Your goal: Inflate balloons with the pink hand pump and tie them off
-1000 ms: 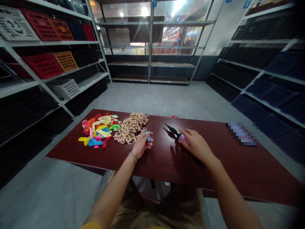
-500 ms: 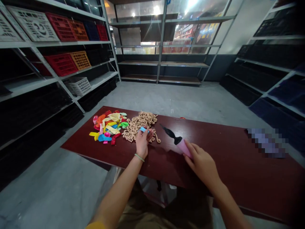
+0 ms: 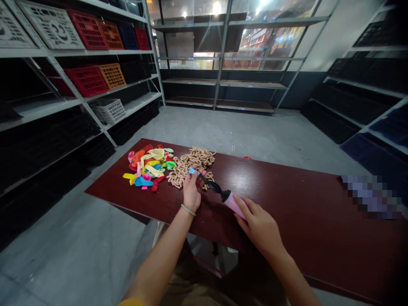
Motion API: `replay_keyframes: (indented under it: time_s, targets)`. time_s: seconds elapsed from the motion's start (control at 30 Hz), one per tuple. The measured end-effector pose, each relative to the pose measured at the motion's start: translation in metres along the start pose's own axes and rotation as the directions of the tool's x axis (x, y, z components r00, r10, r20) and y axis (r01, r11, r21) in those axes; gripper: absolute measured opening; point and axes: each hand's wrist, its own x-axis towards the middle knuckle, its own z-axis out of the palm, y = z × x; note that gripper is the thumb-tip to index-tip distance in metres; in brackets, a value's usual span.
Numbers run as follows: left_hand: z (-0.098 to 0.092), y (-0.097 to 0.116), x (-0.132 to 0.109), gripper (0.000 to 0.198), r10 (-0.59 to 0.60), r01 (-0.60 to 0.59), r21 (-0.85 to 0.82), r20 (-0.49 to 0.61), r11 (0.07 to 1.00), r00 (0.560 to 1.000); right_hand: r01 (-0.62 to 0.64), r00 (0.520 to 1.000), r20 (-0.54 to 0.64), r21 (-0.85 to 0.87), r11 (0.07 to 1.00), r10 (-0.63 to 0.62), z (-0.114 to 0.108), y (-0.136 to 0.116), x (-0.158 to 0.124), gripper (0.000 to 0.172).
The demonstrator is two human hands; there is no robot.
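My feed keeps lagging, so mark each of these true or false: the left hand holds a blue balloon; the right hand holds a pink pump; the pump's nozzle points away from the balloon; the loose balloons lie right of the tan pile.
1. The left hand holds a blue balloon. True.
2. The right hand holds a pink pump. True.
3. The pump's nozzle points away from the balloon. False: it points at it.
4. The loose balloons lie right of the tan pile. False: they lie left of it.

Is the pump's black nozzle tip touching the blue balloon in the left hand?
Cannot tell. In the head view the pump nozzle ends right at the left hand beside the blue balloon, but fingers hide the tip.
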Motion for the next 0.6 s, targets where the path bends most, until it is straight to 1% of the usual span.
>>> replay_keyframes:
  time_s: [0.17,0.33,0.4,0.5,0.6]
  targets:
    - [0.005,0.000,-0.004,0.033,0.021,-0.021,0.031,-0.013,0.999,1.000,-0.007,1.000,0.000,0.011,1.000,0.007,-0.001,-0.004,0.002,0.056]
    - [0.011,-0.004,-0.009,0.035,0.046,-0.048,0.064,0.042,0.997,0.998,0.002,1.000,-0.002,0.001,1.000,-0.002,0.004,-0.012,0.005,0.057]
    - [0.014,-0.007,-0.011,0.035,0.040,-0.042,0.027,0.059,0.999,0.997,-0.004,1.000,-0.006,-0.017,1.000,0.004,0.007,-0.018,0.007,0.059]
    - [0.022,-0.010,-0.014,0.032,-0.011,0.017,-0.084,0.065,0.996,0.998,-0.016,1.000,-0.009,-0.028,0.999,0.016,0.008,-0.028,0.010,0.061]
    - [0.033,-0.010,-0.013,0.031,-0.043,0.052,-0.177,0.053,0.983,0.998,-0.026,0.999,0.019,-0.014,1.000,0.026,0.006,-0.034,0.013,0.063]
